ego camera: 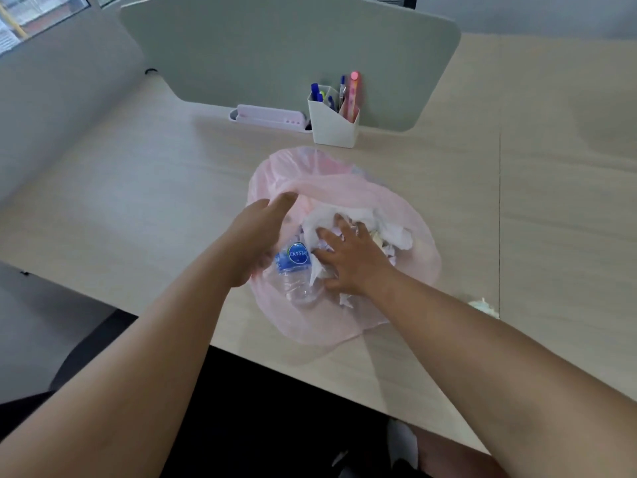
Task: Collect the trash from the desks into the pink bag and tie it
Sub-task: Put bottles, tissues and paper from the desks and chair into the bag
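- bag mid counter, mouth open.
- left hand: fingers loosely curled, grips bag rim at 9 o'clock.
- right hand: fingers spread, presses tissue inside; bottle at its 9 o'clock.

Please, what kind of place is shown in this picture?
Most likely a shared office. A long pale desk is divided by a grey-green partition screen, and a white pen holder full of pens stands in front of the screen. A window shows at the upper left.
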